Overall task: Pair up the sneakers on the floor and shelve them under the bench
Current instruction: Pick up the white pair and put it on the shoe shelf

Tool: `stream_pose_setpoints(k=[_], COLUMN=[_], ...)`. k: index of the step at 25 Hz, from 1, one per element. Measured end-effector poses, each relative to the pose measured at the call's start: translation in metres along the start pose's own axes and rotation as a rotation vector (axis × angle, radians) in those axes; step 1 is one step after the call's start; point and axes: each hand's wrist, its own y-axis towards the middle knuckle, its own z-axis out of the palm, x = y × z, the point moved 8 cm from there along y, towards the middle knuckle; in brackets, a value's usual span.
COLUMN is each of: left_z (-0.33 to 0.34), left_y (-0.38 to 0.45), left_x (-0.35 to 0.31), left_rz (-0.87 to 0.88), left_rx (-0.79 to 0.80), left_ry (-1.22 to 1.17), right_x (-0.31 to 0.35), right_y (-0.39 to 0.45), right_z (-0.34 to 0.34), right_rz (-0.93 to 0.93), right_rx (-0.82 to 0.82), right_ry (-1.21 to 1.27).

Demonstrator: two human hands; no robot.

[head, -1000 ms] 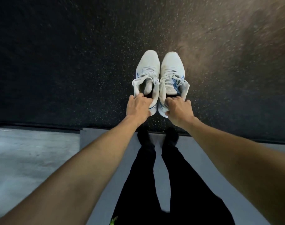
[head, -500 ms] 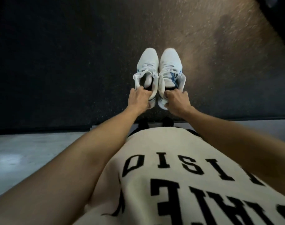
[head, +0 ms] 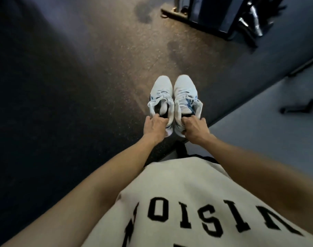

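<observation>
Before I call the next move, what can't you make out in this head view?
- The heels of the left sneaker and right sneaker: covered by the left hand and right hand.
- Fingers of both hands: curled into the collars, tips hidden.
- Whether the soles touch the floor: hidden beneath the shoes.
- The dark metal frame top right: cut off by the edge, blurred; bench or not, unclear.

1. The heels of both sneakers (head: 173, 97) are covered by the hands.
2. The fingertips of the left hand (head: 155, 128) and the right hand (head: 195, 130) go inside the collars, unseen.
3. The dark metal equipment (head: 223, 16) is cut by the top edge.
</observation>
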Motion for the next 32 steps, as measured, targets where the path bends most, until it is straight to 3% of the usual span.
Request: stream_pose_setpoints(k=[11, 17, 25, 32], left_z=[0.021, 0.063, 0.139, 0.161], left_y=[-0.033, -0.091, -0.187, -0.204], left_x=[-0.188, -0.355, -0.566, -0.716], left_rz=[0.632, 0.921, 1.134, 1.257], left_rx=[-0.007, 0.007, 0.014, -0.020], left_ry=[0.337, 0.462, 0.549, 0.565], right_x=[-0.109, -0.206, -0.335, -0.452], right_y=[-0.180, -0.320, -0.505, -0.585], right_z=[0.024, 0.060, 0.114, 0.119], right_rz=[0.603, 0.882, 1.111, 1.226], right_rx=[-0.226, -0.350, -0.423, -0.487], right_ry=[0.301, 0.442, 0.524, 0.553])
